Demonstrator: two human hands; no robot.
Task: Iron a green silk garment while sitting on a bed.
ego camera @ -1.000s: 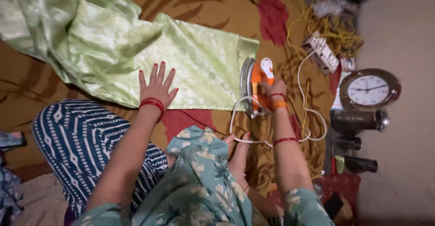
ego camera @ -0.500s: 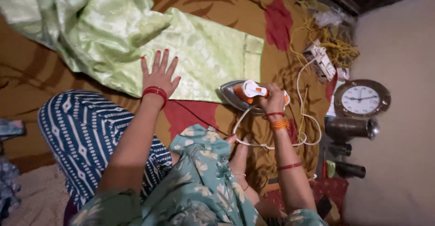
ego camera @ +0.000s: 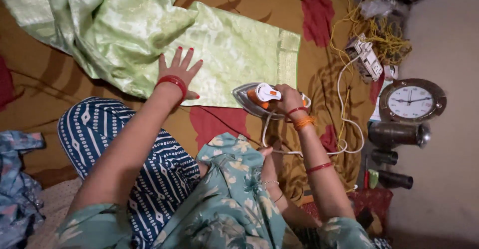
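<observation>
- Light green cloth (ego camera: 234, 49) lies spread on a brown and red patterned sheet (ego camera: 319, 74); one part is flat, and the other part is bunched in folds at the upper left.
- Left hand (ego camera: 178, 72) rests flat on the cloth with fingers spread, released, holding nothing; red bangles are on the wrist.
- Right hand (ego camera: 288, 99) is clenched around the handle of an electric iron (ego camera: 259, 99), white and orange with a metal sole.
- Iron stands at the near edge of the flat cloth, its tip on the cloth's border and the rest over the sheet.
- White cord (ego camera: 344, 129) runs from the iron in a loop over the sheet up to a white power strip (ego camera: 366, 59).
- Yellow wires (ego camera: 381, 34) are tangled near the strip.
- Round wall clock (ego camera: 412, 101) lies to the right, just beside a dark metal vessel (ego camera: 396, 134).
</observation>
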